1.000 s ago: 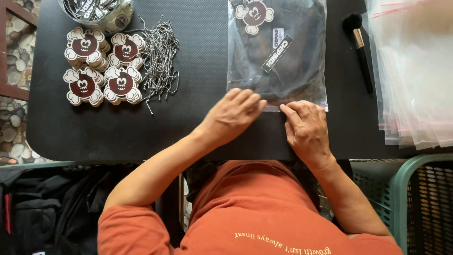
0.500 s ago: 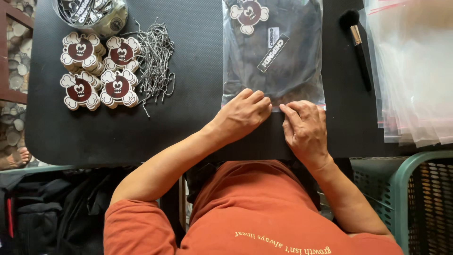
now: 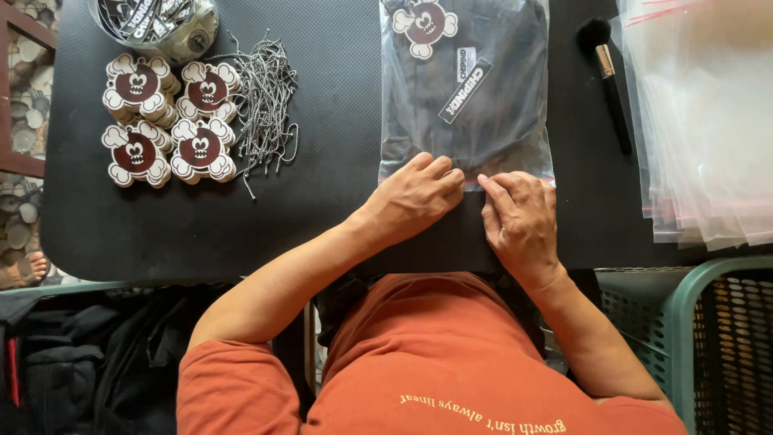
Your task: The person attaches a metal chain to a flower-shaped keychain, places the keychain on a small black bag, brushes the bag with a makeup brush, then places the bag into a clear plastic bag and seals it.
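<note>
At the near edge of the counter (image 3: 322,97): both hands work the open end of a clear plastic bag (image 3: 465,89) holding a folded black garment.
Bag position: lies flat toward the far right part of the black counter, its mouth turned to the near edge, its far end running out of view.
Bag contents: dark fabric, a skull-shaped tag (image 3: 425,24) near the bag's far left corner, a small strip label beside it.
Change: against the earlier views the hands sit at much the same spot on the bag's mouth; the left hand has crept slightly rightward along the seal line, and the bag has not shifted on the counter.
Reading: the closing strip looks part pressed, the work still at the mouth of the bag.
Left hand (image 3: 415,197): fingers held close together, tips pressed down on the bag's near edge, left of centre.
Right hand (image 3: 522,216): fingers bunched, tips on the same edge, seemingly pinching the strip; a true pinch cannot be told for sure.
Gap between hands: narrow, fingertips nearly meeting.
Left far corner: four piles of skull-shaped tags (image 3: 167,121), a heap of ball chains (image 3: 262,105) just beside them, a round tin (image 3: 157,24) behind.
Right side: a black brush (image 3: 608,76) just beside the bag, a stack of empty clear bags (image 3: 700,121) at the right edge.
</note>
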